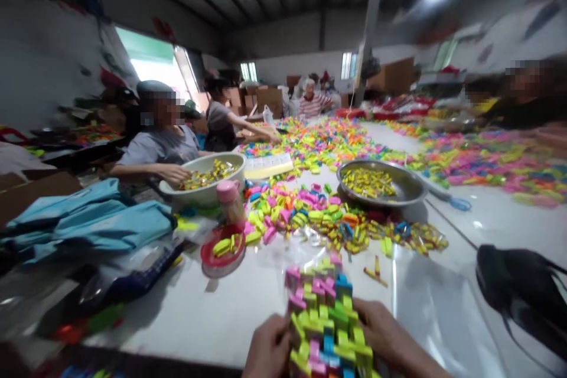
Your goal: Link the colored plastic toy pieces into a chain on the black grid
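Observation:
At the bottom centre is a stacked block of small coloured plastic pieces [328,331], mostly yellow-green with pink and blue ones. My left hand [268,345] grips its left side with the fingers curled. On the opposite side my right hand [378,331] holds it, its fingers partly hidden behind the block. Just beyond the block lies clear plastic film [287,251]. Past that spreads a heap of loose coloured pieces [305,207], with small yellow-and-red wrapped sticks [416,238] to its right.
A steel bowl [407,189] and a pale basin [239,168] hold more wrapped sticks; a co-worker's hand [175,174] reaches into the basin. A red lid [204,254], a pink-capped jar [231,207], blue fabric [97,218] and a black bag [514,283] surround the workspace.

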Demonstrator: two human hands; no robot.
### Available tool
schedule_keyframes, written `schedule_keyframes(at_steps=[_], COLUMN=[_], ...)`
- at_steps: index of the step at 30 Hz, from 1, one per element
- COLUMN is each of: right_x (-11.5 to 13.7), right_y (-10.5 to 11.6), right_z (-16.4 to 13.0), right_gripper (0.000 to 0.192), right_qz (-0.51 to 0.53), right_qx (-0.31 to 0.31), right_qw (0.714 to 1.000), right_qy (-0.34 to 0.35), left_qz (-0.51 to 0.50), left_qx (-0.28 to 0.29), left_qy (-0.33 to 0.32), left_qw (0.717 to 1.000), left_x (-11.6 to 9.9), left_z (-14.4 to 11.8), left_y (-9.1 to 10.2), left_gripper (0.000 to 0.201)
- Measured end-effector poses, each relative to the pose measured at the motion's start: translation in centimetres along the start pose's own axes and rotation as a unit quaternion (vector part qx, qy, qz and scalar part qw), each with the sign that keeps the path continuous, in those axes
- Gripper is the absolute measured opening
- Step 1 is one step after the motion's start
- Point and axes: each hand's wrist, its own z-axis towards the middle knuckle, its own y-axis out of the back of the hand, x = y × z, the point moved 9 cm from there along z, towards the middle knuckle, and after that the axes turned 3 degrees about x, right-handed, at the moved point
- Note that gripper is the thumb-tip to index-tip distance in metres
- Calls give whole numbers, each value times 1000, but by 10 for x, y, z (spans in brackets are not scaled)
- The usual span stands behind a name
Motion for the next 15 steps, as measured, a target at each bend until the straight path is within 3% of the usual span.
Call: schedule_keyframes(at_steps=[2, 6, 11, 15], right_x=[-2, 0, 14, 21], right_y=[11, 21, 20, 28], right_z=[-1, 13, 26, 24], right_gripper=[20, 25, 28, 35], right_qz=[-35, -21, -25, -105], right_qx=[-11, -23, -8, -20], right_qw=[999, 999, 999, 994], right_qy=[-3, 8, 30, 28], left_qz=[-3, -24, -18, 54], left_qx=[-30, -86, -82, -93], left_qy=[-50, -61, -92, -91], left_qw=[998, 994, 992, 990], left_x=[-12, -28, -45, -49], left_z=[-1, 4, 11, 12], left_y=[4, 19, 29, 34], left_gripper=[22, 25, 16, 22])
